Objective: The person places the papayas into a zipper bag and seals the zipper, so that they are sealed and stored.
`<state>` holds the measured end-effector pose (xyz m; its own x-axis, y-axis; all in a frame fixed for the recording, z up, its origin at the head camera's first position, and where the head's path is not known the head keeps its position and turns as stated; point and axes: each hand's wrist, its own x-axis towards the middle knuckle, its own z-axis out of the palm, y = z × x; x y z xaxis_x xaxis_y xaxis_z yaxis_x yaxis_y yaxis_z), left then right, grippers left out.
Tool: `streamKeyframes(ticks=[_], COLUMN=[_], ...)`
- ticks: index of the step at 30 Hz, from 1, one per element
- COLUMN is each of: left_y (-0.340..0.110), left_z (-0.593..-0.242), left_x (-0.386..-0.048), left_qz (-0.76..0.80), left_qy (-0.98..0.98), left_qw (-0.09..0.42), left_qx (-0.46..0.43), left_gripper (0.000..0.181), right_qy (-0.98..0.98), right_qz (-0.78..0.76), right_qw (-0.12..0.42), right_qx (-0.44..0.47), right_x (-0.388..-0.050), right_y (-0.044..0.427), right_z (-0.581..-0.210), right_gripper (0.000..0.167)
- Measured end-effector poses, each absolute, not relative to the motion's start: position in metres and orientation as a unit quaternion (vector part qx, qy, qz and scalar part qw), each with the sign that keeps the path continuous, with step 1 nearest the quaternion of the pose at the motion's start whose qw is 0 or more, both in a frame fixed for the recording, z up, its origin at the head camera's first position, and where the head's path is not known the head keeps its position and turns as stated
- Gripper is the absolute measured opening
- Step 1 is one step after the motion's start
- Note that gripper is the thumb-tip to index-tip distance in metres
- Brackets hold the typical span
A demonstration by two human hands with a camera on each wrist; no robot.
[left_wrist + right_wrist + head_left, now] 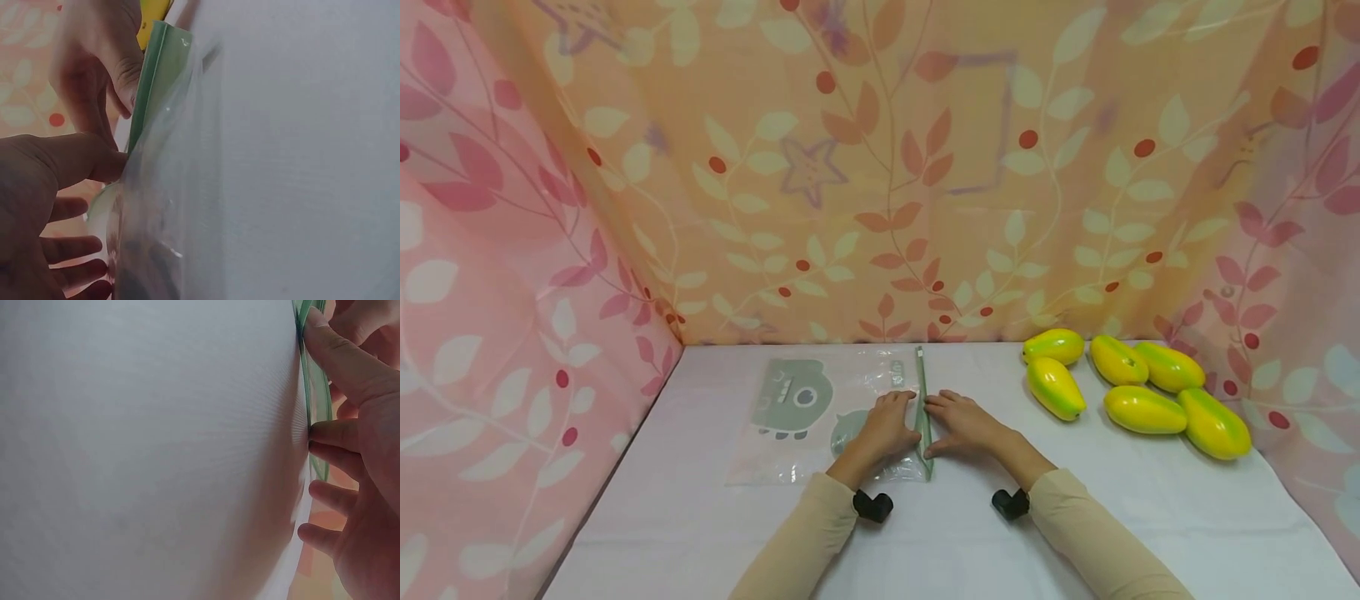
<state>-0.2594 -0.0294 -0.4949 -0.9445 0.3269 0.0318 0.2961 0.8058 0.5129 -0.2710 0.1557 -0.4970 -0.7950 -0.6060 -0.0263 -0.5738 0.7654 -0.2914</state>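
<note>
A clear zip bag (808,454) with a grey-green cartoon print lies flat on the table, its green zip strip (924,417) on the right side. My left hand (886,429) rests on the bag just left of the strip; in the left wrist view its thumb (106,164) touches the plastic and its other fingers are spread. From the other side my right hand (966,427) touches the strip with thumb and fingers apart. In the right wrist view the right thumb (331,353) lies against the green edge, where the strip's two sides partly separate.
Several yellow-green mango-like fruits (1144,409) lie in a group at the right back of the white-covered table (647,508). Patterned curtains (880,167) stand behind the table and at both sides. A black device sits at each wrist.
</note>
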Motion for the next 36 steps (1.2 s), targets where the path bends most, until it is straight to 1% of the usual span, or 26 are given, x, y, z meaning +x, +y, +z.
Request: streamKeyframes(ticks=[5, 13, 16, 21, 27, 30, 36], left_y=[-0.0316, -0.0329, -0.0328, -0.0325, -0.0321, -0.0319, -0.0304], left_z=[-0.4939, -0.4943, -0.4948, -0.4946, -0.4951, -0.4958, -0.4973], left_x=[-0.2589, -0.2586, -0.2587, -0.2577, -0.2573, -0.2575, -0.2582], left_qz=[0.257, 0.216, 0.214, 0.198, 0.175, 0.155, 0.129], left_qy=[0.949, 0.955, 0.956, 0.959, 0.958, 0.958, 0.958], left_qw=[0.029, 0.037, 0.039, 0.027, 0.015, 0.007, 0.012], left_qx=[0.181, 0.2, 0.198, 0.201, 0.226, 0.243, 0.255], left_gripper=[0.063, 0.046, 0.044, 0.042, 0.037, 0.038, 0.041], right_qy=[0.939, 0.938, 0.939, 0.938, 0.939, 0.939, 0.94], right_qz=[-0.132, -0.145, -0.146, -0.144, -0.142, -0.144, -0.143], right_qw=[0.06, 0.065, 0.066, 0.062, 0.061, 0.064, 0.065], right_qx=[-0.311, -0.307, -0.304, -0.308, -0.308, -0.307, -0.304], right_x=[-0.2698, -0.2675, -0.2673, -0.2674, -0.2669, -0.2665, -0.2671], right_y=[0.1553, 0.1529, 0.1528, 0.1528, 0.1531, 0.1533, 0.153], right_z=[-0.4956, -0.4938, -0.4937, -0.4938, -0.4936, -0.4937, -0.4935], right_gripper=[0.087, 0.085, 0.085, 0.086, 0.087, 0.088, 0.088])
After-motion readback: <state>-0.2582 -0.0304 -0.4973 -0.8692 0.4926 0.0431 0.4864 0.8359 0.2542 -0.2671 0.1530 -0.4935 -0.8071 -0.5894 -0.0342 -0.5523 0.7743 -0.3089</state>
